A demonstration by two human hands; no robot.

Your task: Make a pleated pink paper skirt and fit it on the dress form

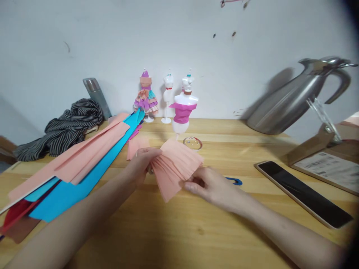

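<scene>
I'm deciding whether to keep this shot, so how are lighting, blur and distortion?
Head view: the metal jug casts a soft shadow on the wall; the phone looks stretched toward the right edge; right corners go dark; small print on the label is too soft to read, though pleats in the held pink paper show.

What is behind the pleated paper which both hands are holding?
Behind the paper, a mannequin in a magenta band and a round dish show; the mannequin's foot is covered.
</scene>
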